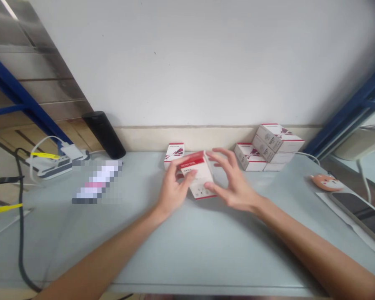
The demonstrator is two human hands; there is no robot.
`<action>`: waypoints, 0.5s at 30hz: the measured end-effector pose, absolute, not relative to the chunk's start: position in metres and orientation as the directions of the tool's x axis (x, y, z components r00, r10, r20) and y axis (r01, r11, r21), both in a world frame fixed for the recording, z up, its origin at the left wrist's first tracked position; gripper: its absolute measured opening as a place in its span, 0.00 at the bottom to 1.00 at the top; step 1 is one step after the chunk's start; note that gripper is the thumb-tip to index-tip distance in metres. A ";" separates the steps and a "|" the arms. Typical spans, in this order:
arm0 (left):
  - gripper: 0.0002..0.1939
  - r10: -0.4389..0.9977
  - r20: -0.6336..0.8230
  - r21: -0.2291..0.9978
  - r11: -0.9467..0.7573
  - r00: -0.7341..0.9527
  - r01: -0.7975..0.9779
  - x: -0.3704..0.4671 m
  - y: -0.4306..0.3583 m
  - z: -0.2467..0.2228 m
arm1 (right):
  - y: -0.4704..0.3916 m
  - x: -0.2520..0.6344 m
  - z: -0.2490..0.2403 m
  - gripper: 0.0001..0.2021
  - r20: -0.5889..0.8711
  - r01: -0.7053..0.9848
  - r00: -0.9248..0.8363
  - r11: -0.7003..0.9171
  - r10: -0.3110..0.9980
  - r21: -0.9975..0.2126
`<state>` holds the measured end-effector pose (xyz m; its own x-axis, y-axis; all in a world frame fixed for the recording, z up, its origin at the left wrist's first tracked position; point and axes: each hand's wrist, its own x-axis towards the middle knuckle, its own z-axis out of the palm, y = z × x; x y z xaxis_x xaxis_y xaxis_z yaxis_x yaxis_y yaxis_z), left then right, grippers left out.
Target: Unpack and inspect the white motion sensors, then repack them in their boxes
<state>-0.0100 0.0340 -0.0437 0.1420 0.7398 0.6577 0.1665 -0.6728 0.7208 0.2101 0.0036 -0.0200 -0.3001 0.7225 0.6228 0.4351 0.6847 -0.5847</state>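
A small white cardboard box point(200, 183) with a red band is held tilted above the table, in front of me. My left hand point(174, 187) grips its left side, the thumb lying across the printed front face. My right hand point(233, 183) is at the box's right side, thumb against the lower right of the front. Its fingers curve around near the upper right edge, where a thin white edge or flap stands up. Behind my left hand, a similar white-and-red box point(175, 151) stands on the table, partly covered by the hand.
Similar boxes point(276, 141) are stacked against the wall at right. An orange animal-faced object point(326, 182) and a dark flat device point(359, 212) lie far right. At left are a black cylinder point(103, 134), a power strip point(61, 166), a cable point(21, 233) and a pixelated object point(97, 182).
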 end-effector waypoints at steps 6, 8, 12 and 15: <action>0.22 0.845 0.530 0.773 -0.514 0.068 0.372 -0.031 0.065 -0.043 | 0.018 0.209 -0.046 0.42 0.425 0.590 -0.147 0.424 0.893 -0.687; 0.22 0.830 0.553 0.651 -0.485 0.073 0.585 -0.040 0.068 -0.042 | 0.021 0.211 -0.047 0.36 0.535 0.705 -0.050 0.410 0.843 -0.579; 0.21 0.849 0.482 0.391 -0.430 0.217 0.814 -0.048 0.067 -0.045 | 0.021 0.212 -0.047 0.28 0.536 0.687 -0.389 0.624 0.749 -0.373; 0.22 0.845 0.447 0.274 -0.442 0.293 0.854 -0.047 0.065 -0.049 | 0.022 0.207 -0.052 0.28 0.464 0.614 -0.525 0.695 0.713 -0.374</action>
